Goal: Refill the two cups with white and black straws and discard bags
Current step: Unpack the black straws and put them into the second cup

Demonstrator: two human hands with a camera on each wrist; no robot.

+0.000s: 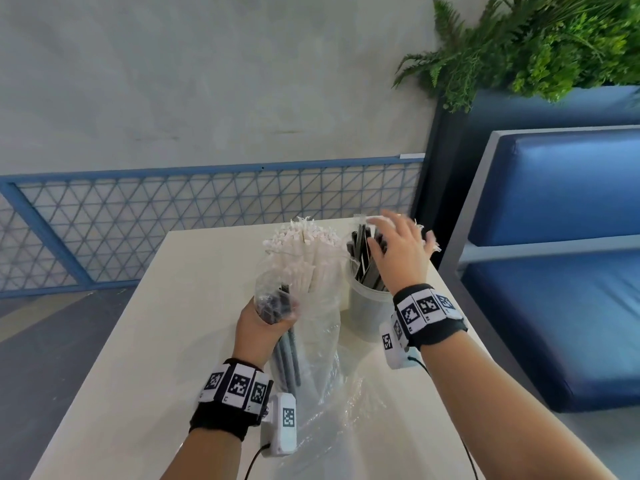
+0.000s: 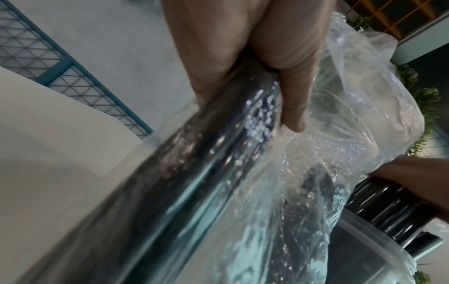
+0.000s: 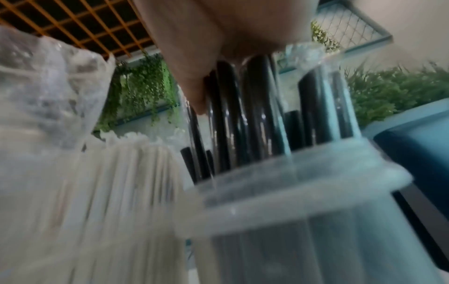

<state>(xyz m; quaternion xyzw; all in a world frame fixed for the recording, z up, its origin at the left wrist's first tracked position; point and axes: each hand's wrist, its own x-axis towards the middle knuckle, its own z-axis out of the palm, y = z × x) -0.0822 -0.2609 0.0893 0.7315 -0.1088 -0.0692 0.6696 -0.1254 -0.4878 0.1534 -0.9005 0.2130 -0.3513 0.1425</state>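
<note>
On the white table (image 1: 194,306), my left hand (image 1: 265,323) grips a clear plastic bag (image 1: 311,341) around a bundle of black straws (image 1: 285,355) inside it; in the left wrist view the fingers (image 2: 289,100) curl round that bundle (image 2: 206,163). A bunch of white straws (image 1: 308,251) stands upright just behind the bag, its cup hidden by plastic. To the right is a clear cup (image 1: 363,306) of black straws (image 1: 360,244). My right hand (image 1: 398,244) hovers flat on their tops with fingers spread, holding nothing. The right wrist view shows the palm (image 3: 218,38) over the straws (image 3: 230,115).
Crumpled clear plastic (image 1: 332,420) lies on the table near its front edge. A blue bench (image 1: 554,271) stands close on the right, with green plants (image 1: 536,46) above it. A blue mesh railing (image 1: 173,220) runs behind the table. The table's left half is bare.
</note>
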